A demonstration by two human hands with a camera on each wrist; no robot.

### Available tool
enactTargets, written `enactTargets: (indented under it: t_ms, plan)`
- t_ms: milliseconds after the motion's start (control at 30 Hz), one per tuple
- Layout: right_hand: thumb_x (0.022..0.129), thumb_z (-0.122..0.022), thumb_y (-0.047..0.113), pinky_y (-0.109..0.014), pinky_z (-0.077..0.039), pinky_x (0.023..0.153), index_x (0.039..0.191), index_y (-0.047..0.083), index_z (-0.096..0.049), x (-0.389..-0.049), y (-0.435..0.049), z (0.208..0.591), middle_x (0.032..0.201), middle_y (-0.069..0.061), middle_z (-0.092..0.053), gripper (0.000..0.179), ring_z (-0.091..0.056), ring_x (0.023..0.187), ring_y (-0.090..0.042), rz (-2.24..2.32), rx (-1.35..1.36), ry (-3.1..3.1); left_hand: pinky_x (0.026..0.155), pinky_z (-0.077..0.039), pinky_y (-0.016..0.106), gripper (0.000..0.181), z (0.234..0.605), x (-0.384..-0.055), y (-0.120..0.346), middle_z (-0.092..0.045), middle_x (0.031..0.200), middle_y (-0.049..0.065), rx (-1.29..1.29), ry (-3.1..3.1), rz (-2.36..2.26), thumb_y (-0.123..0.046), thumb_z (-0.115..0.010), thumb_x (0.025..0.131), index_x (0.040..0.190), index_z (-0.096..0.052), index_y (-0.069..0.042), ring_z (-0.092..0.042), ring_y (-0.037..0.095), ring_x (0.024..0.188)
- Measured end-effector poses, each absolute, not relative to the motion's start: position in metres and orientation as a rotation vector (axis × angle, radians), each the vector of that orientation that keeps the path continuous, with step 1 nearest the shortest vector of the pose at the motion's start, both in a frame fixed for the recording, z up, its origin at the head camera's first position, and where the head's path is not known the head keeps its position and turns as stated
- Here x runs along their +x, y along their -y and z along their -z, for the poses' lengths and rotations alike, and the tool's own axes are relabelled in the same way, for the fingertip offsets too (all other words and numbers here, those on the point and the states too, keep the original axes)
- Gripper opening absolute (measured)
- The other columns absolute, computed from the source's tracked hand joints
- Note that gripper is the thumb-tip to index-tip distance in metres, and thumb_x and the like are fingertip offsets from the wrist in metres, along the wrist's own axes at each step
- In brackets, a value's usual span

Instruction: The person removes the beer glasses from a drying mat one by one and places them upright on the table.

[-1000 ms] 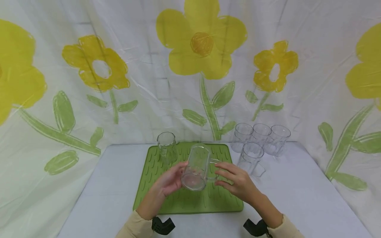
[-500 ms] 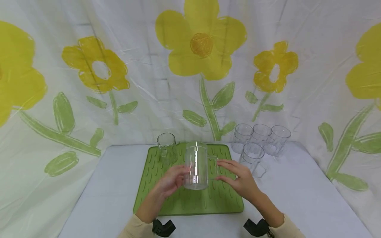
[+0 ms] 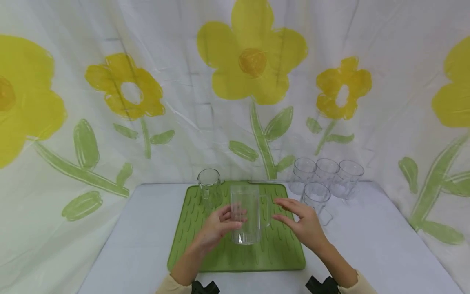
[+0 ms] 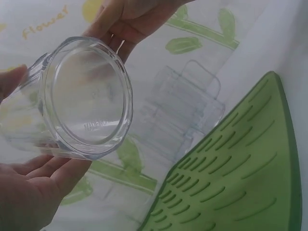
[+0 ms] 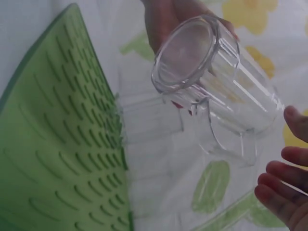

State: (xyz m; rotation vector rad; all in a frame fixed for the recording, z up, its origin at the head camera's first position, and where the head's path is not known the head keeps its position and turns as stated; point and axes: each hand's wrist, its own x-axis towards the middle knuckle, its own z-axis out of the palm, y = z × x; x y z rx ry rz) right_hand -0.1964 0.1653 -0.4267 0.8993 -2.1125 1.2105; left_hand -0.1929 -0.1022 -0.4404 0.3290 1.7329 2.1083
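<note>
A clear glass mug (image 3: 251,210) is held upright over the green mat (image 3: 205,261) by my left hand (image 3: 214,226). The thumb lies across the front of the glass and the fingers go round behind it. In the left wrist view, the underside of the mug (image 4: 86,96) faces the camera, with raised lettering on it. The handle (image 5: 207,132) points right, towards my right hand (image 3: 301,222). That hand is beside the handle with thumb and fingers spread, a small gap between them and the glass. Nothing is in it.
Another glass mug (image 3: 209,190) stands at the mat's far left corner. Several more mugs form a group at the back right, the nearest (image 3: 315,196) beside the mat's right edge. A white curtain (image 3: 183,134) with painted yellow flowers hangs behind the white table (image 3: 136,237).
The mug has gone from tilted, base towards the head camera, to upright. My left thumb has come round to its front. My right fingers have drawn away from the handle.
</note>
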Motion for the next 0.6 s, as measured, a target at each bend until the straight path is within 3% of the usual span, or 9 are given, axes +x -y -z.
enactTargets:
  t_ms: [200, 367, 433, 600]
  plan:
    - [0.074, -0.076, -0.007, -0.023, -0.058, 0.086, 0.117, -0.003, -0.067, -0.198, -0.169, 0.429, 0.110, -0.017, -0.071, 0.044, -0.064, 0.105, 0.003, -1.318, 0.843, 2.174, 0.103, -0.050, 0.027, 0.080, 0.440, -0.189, 0.101, -0.042, 0.146, 0.029, 0.425, -1.786, -2.113, -0.005, -0.072, 0.083, 0.148, -0.028, 0.006, -0.053, 0.034, 0.128]
    - [0.079, -0.073, -0.006, -0.029, -0.059, 0.086, 0.120, -0.008, -0.064, -0.198, -0.170, 0.431, 0.113, -0.025, -0.068, 0.042, -0.061, 0.107, 0.006, -1.498, 0.852, 2.190, 0.105, -0.048, 0.024, 0.079, 0.440, -0.183, 0.101, -0.041, 0.147, 0.030, 0.493, -1.823, -2.096, 0.000, -0.073, 0.081, 0.147, -0.032, 0.005, -0.049, 0.040, 0.131]
    - [0.080, -0.072, -0.007, -0.028, -0.059, 0.086, 0.120, -0.010, -0.063, -0.197, -0.170, 0.432, 0.115, -0.018, -0.069, 0.041, -0.061, 0.107, 0.006, -1.553, 0.866, 2.176, 0.106, -0.047, 0.024, 0.080, 0.440, -0.181, 0.101, -0.041, 0.146, 0.030, 0.502, -1.831, -2.094, 0.000, -0.074, 0.080, 0.147, -0.032, 0.005, -0.050, 0.038, 0.131]
    - [0.081, -0.070, -0.010, -0.025, -0.059, 0.087, 0.121, -0.013, -0.060, -0.198, -0.173, 0.433, 0.119, 0.013, -0.066, 0.041, -0.062, 0.107, 0.005, -1.654, 0.919, 2.133, 0.108, -0.045, 0.025, 0.086, 0.443, -0.181, 0.100, -0.041, 0.146, 0.030, 0.576, -1.823, -2.112, -0.001, -0.077, 0.076, 0.148, -0.030, 0.005, -0.048, 0.040, 0.132]
